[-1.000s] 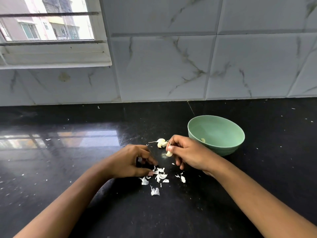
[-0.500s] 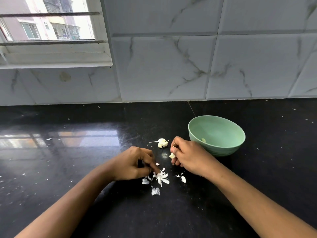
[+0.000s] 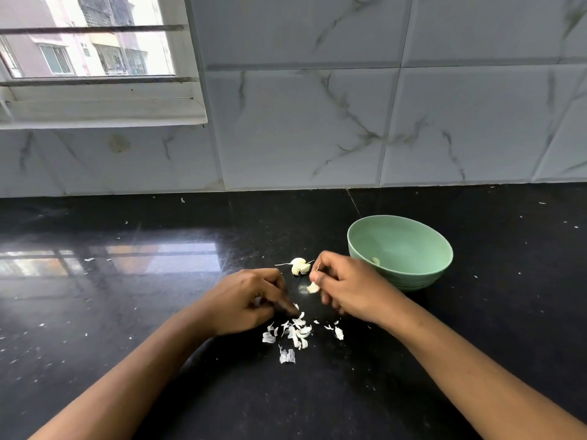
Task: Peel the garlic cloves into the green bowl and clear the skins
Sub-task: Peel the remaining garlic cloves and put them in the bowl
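Head view. The right hand (image 3: 352, 290) is shown just in front of the green bowl (image 3: 409, 242), above the black countertop (image 3: 111, 296). A garlic clove (image 3: 313, 287) is pinched between its thumb and the tips of its curled fingers (image 3: 315, 275); the pale lower end of the clove is left exposed below the fingertips, and a thin strip of skin is seen rising from the grip. The remaining fingers are folded in toward the palm.

The left hand (image 3: 247, 300) is held lower and nearer the viewer, apart from the right. Its fingers are drawn together and curled downward, with the fingertips (image 3: 287, 308) brought to the upper edge of the heap of skins (image 3: 293, 333). The hand is blurred, and whether a skin is pinched cannot be told.

The skins are scattered on the countertop between and just below the two hands. The loose cloves (image 3: 300, 266) are lying on the countertop just beyond the hands, left of the bowl. One peeled piece (image 3: 375, 261) is seen inside the bowl, against its near wall. A tiled wall (image 3: 317, 122) and a window (image 3: 89, 52) are seen behind.
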A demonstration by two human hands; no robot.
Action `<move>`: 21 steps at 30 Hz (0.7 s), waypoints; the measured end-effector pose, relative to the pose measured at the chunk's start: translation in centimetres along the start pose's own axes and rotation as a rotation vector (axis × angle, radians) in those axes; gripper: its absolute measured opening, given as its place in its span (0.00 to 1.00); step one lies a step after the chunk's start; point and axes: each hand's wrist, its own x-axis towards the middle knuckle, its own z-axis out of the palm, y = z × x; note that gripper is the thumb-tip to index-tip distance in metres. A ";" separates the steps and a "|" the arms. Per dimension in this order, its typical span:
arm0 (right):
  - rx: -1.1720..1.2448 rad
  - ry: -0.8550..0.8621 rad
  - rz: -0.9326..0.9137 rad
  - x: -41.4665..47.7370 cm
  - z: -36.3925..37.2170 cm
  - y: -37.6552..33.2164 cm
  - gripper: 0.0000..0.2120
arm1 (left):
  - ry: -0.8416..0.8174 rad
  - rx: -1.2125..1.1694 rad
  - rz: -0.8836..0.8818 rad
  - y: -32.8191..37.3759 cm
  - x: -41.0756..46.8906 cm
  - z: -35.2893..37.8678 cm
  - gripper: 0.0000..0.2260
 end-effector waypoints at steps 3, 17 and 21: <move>0.058 0.079 -0.006 0.2 -0.9 0.0 0.07 | 0.115 0.001 -0.050 -0.6 0.2 -0.1 0.18; 0.114 0.022 -0.006 0.5 0.4 1.2 0.07 | 0.064 0.065 -0.054 -0.7 0.1 0.4 0.17; -0.045 0.100 -0.088 0.8 0.4 1.6 0.04 | 0.045 0.253 -0.118 -1.5 0.2 0.1 0.18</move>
